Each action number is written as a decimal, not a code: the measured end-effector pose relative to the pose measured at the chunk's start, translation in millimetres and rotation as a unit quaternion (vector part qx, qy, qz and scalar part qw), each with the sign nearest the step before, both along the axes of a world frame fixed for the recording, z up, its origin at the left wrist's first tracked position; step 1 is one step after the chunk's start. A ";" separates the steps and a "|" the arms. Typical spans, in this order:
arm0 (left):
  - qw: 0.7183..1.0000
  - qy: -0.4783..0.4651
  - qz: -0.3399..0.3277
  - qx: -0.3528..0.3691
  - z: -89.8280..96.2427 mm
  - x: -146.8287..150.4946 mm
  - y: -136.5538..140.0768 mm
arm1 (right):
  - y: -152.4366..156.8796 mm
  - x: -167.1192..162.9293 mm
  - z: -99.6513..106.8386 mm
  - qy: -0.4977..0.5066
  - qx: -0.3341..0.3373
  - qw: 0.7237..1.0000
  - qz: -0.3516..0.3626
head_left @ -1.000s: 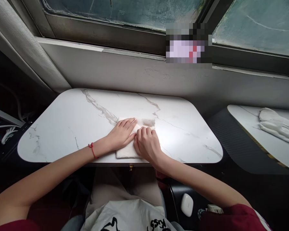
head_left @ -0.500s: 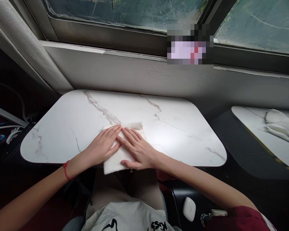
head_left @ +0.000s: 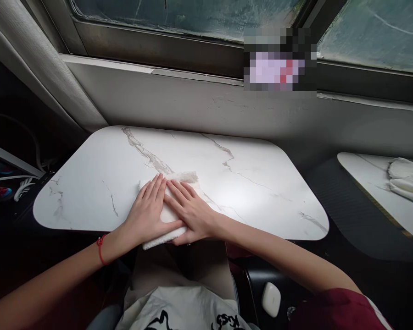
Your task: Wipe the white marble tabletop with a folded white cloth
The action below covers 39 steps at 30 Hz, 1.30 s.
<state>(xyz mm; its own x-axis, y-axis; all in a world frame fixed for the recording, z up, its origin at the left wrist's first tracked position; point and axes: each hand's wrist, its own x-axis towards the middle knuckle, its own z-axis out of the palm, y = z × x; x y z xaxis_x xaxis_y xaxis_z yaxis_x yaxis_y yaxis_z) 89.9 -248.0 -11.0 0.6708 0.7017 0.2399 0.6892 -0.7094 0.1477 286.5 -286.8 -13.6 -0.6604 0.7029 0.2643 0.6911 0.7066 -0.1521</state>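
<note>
A folded white towel (head_left: pixel 168 214) lies at the near edge of a white marble-patterned tabletop (head_left: pixel 86 178), its front corner hanging slightly over the edge. My left hand (head_left: pixel 147 211) rests flat on the towel's left part, fingers straight and pointing away from me. Beside it, my right hand (head_left: pixel 192 207) is also laid flat on the cloth, fingers angled up to the left. The two thumbs meet near the towel's front edge. Both hands are open and press on the towel from above; much of it is hidden beneath them. A red string bracelet (head_left: pixel 101 250) circles my left wrist.
A second marble-patterned surface (head_left: pixel 371 181) on the right bears another white cloth (head_left: pixel 408 178). A white rounded case (head_left: pixel 271 299) sits on a black surface by my right arm. Beyond the tabletop are a wall (head_left: pixel 179 98) and windows; a pale curtain (head_left: pixel 48 59) hangs at left.
My left hand has turned so its fingers point more straight ahead, and its thumb now reaches the right thumb. The towel and right hand have shifted slightly left. The camera view has moved a little.
</note>
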 end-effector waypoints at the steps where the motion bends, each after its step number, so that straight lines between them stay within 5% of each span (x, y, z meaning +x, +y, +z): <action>1: 1.000 0.003 0.000 0.000 -0.2 -0.8 4.1 | 3.0 -1.3 0.3 0.006 0.004 1.000 -0.003; 21: 0.998 0.053 0.012 -0.017 8.7 3.0 129.9 | 130.7 -7.4 -8.9 0.037 0.051 0.997 -0.040; 39: 0.998 -0.015 0.062 -0.013 7.8 26.4 223.6 | 234.7 10.6 -6.8 0.074 0.031 0.995 -0.052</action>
<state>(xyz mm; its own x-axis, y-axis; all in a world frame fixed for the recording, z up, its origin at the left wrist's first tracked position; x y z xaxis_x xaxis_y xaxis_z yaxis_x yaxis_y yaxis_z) 116.3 -24.5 -3.2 0.5716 0.7846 0.2403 0.7659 -0.6152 0.1867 297.1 -52.1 -20.4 -0.5349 0.7445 0.3994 0.7343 0.6435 -0.2161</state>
